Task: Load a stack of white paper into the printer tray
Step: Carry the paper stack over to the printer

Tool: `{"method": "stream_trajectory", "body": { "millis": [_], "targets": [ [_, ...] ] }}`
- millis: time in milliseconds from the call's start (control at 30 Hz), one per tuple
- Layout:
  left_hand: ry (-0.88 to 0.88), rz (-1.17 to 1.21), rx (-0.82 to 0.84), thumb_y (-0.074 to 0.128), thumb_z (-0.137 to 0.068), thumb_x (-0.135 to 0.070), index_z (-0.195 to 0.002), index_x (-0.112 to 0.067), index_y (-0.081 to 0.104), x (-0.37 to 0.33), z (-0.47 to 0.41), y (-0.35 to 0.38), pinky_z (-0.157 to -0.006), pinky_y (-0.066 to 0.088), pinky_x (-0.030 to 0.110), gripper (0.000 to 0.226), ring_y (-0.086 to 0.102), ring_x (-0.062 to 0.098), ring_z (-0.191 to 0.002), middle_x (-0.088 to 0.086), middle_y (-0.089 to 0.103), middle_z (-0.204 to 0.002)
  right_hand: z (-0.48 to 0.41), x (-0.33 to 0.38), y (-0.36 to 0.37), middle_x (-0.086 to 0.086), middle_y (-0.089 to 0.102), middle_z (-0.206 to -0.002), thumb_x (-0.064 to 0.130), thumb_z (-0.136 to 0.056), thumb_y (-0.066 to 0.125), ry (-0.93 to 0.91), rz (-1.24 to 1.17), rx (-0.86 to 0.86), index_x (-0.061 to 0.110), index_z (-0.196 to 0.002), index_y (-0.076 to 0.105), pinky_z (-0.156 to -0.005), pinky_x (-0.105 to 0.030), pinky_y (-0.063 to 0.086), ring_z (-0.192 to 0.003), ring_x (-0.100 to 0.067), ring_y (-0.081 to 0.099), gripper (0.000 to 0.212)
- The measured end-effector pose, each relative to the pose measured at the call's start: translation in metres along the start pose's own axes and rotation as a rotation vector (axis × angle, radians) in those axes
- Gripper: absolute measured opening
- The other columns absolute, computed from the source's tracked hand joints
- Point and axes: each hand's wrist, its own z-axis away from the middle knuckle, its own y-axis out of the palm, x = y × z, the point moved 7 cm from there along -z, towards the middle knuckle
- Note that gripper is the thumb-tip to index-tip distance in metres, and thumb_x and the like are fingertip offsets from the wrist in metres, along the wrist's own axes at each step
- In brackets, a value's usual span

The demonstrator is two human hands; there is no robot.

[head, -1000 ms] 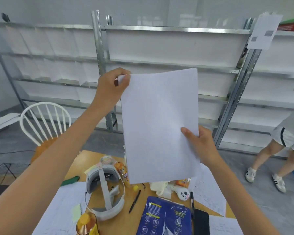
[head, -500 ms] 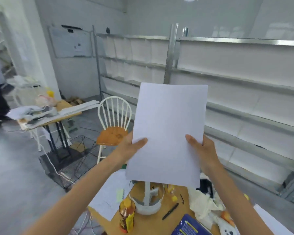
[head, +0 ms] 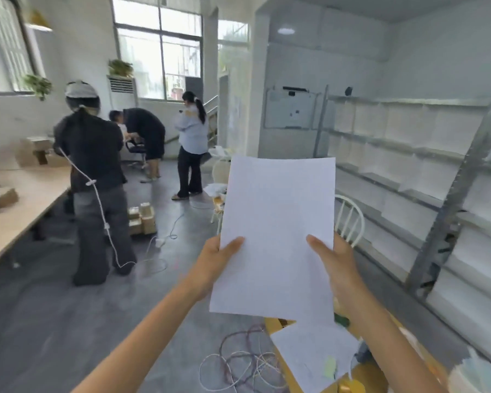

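I hold a stack of white paper upright in front of me, at the centre of the head view. My left hand grips its lower left edge, thumb on the front. My right hand grips its lower right edge the same way. No printer or printer tray is in view.
Three people stand at the left and centre back. A long wooden table runs along the left. Loose cables lie on the grey floor. A white chair and metal shelving are at right. A desk corner with papers lies below.
The view has swung left, from the shelving to the open room with people. My left hand dropped from the paper's top corner to its lower left edge; both hands still hold the stack.
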Motion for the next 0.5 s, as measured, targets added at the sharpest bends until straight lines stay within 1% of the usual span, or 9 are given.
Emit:
{"method": "stream_trajectory", "body": {
  "millis": [67, 100, 167, 233, 267, 333, 400, 433, 500],
  "targets": [
    [0.008, -0.005, -0.089, 0.057, -0.092, -0.028, -0.091, -0.021, 0.069, -0.005, 0.012, -0.055, -0.057, 0.057, 0.023, 0.014, 0.073, 0.013, -0.074, -0.004, 0.077, -0.083, 0.002, 0.000, 0.060, 0.014, 0.076, -0.086, 0.015, -0.088, 0.063, 0.004, -0.009, 0.114, 0.028, -0.100, 0.066, -0.060, -0.016, 0.054, -0.074, -0.002, 0.071, 0.018],
    [0.010, -0.008, -0.126, 0.057, -0.092, -0.027, -0.093, -0.021, 0.069, -0.008, 0.019, -0.082, -0.059, 0.058, 0.024, 0.013, 0.073, 0.014, -0.077, -0.005, 0.078, -0.086, 0.002, -0.002, 0.090, 0.015, 0.076, -0.083, 0.014, -0.088, 0.063, 0.012, -0.033, 0.172, 0.029, -0.096, 0.066, -0.056, -0.014, 0.054, -0.072, -0.001, 0.071, 0.018],
    [0.012, -0.008, -0.212, 0.056, -0.093, -0.027, -0.098, -0.020, 0.067, -0.012, 0.036, -0.136, -0.067, 0.060, 0.033, 0.014, 0.073, 0.020, -0.084, 0.000, 0.077, -0.094, 0.005, -0.007, 0.148, 0.011, 0.075, -0.088, 0.010, -0.088, 0.062, 0.040, -0.064, 0.262, 0.026, -0.097, 0.066, -0.058, -0.018, 0.057, -0.076, -0.005, 0.072, 0.018],
    [0.012, -0.007, -0.289, 0.057, -0.093, -0.027, -0.104, -0.016, 0.066, -0.016, 0.058, -0.187, -0.079, 0.059, 0.044, 0.019, 0.071, 0.028, -0.092, 0.007, 0.075, -0.103, 0.011, -0.012, 0.208, 0.006, 0.073, -0.096, 0.009, -0.089, 0.061, 0.061, -0.075, 0.350, 0.019, -0.105, 0.065, -0.065, -0.022, 0.057, -0.082, -0.008, 0.071, 0.019],
    [0.016, -0.006, -0.318, 0.057, -0.093, -0.028, -0.106, -0.015, 0.066, -0.019, 0.070, -0.212, -0.081, 0.058, 0.045, 0.021, 0.071, 0.030, -0.093, 0.008, 0.074, -0.104, 0.015, -0.015, 0.237, 0.004, 0.072, -0.100, 0.009, -0.089, 0.061, 0.071, -0.085, 0.393, 0.017, -0.109, 0.064, -0.069, -0.024, 0.056, -0.085, -0.009, 0.070, 0.022],
    [0.038, 0.001, -0.380, 0.058, -0.092, -0.029, -0.104, -0.016, 0.066, -0.024, 0.095, -0.259, -0.075, 0.060, 0.042, 0.020, 0.072, 0.029, -0.091, 0.007, 0.075, -0.103, 0.026, -0.020, 0.295, 0.006, 0.071, -0.100, 0.009, -0.089, 0.061, 0.074, -0.104, 0.475, 0.020, -0.107, 0.064, -0.071, -0.024, 0.054, -0.087, -0.007, 0.069, 0.022],
    [0.054, -0.004, -0.454, 0.058, -0.092, -0.029, -0.102, -0.017, 0.067, -0.028, 0.122, -0.302, -0.067, 0.061, 0.034, 0.018, 0.073, 0.026, -0.087, 0.005, 0.076, -0.099, 0.039, -0.025, 0.350, 0.011, 0.071, -0.095, 0.009, -0.089, 0.061, 0.061, -0.101, 0.556, 0.027, -0.097, 0.067, -0.068, -0.020, 0.053, -0.084, -0.004, 0.069, 0.020],
    [0.060, -0.013, -0.488, 0.057, -0.092, -0.029, -0.102, -0.017, 0.066, -0.030, 0.135, -0.322, -0.064, 0.060, 0.031, 0.018, 0.073, 0.025, -0.085, 0.003, 0.077, -0.097, 0.046, -0.026, 0.375, 0.012, 0.072, -0.094, 0.010, -0.089, 0.061, 0.054, -0.095, 0.594, 0.028, -0.095, 0.067, -0.066, -0.019, 0.053, -0.084, -0.004, 0.070, 0.020],
    [0.068, -0.048, -0.558, 0.055, -0.093, -0.029, -0.103, -0.018, 0.065, -0.032, 0.160, -0.358, -0.061, 0.059, 0.026, 0.017, 0.074, 0.022, -0.082, 0.000, 0.077, -0.094, 0.063, -0.029, 0.421, 0.010, 0.073, -0.097, 0.012, -0.089, 0.061, 0.040, -0.078, 0.677, 0.026, -0.101, 0.067, -0.067, -0.019, 0.054, -0.088, -0.007, 0.070, 0.019]
  ]
}}
